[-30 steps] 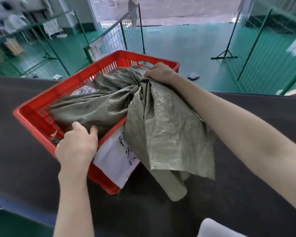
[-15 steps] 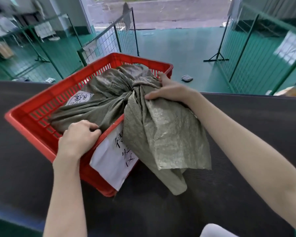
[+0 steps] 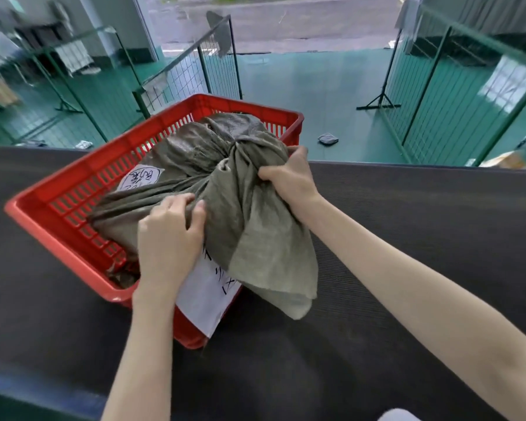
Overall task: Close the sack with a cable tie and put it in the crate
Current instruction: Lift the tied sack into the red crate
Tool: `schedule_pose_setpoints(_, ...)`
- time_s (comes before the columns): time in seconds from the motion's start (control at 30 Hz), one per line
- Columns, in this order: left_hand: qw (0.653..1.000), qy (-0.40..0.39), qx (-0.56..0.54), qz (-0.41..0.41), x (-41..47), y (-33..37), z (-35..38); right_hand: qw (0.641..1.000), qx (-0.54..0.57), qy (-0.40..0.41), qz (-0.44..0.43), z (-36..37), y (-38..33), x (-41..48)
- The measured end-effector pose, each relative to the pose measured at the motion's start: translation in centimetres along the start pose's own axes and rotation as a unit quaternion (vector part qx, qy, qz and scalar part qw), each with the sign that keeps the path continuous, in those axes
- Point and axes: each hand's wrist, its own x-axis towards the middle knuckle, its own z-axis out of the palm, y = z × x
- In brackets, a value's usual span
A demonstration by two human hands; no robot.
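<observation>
— Where is the sack (image 3: 255, 238) sitting?
— Mostly in the red crate (image 3: 58, 214) on the dark table (image 3: 407, 238), its loose end hanging over the near rim beside a white label (image 3: 210, 296).
— And the hands?
— The left hand (image 3: 167, 238) is clutching a fold; the right hand (image 3: 289, 177) is gripping the bunched neck.

We read this as a warehouse or sorting hall: green painted floor (image 3: 301, 86), wire-mesh fence panels (image 3: 192, 74), dark conveyor-like belt (image 3: 407, 238), wide doorway to a road.
</observation>
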Motion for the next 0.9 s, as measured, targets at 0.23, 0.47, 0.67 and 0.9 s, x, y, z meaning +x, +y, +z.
schedule_pose_setpoints(0.23,0.963,-0.089,-0.254,-0.015,-0.6,2.8,0.2,0.987,0.083,-0.065,0.120,3.1,-4.8,1.0)
schedule_pose_setpoints(0.47,0.978,-0.093,-0.189,0.003,5.8,-0.5,-2.9,0.966,0.103,-0.211,0.112,4.0,-6.3,2.6)
schedule_pose_setpoints(0.67,0.992,-0.103,0.014,0.075,11.5,-3.9,-1.8,0.955,-0.208,-0.200,-0.071,2.8,-5.5,4.1)
schedule_pose_setpoints(0.9,0.912,-0.348,0.140,0.164,12.0,-5.0,2.5,0.833,-0.442,-0.286,-0.169,3.7,-3.1,3.8)
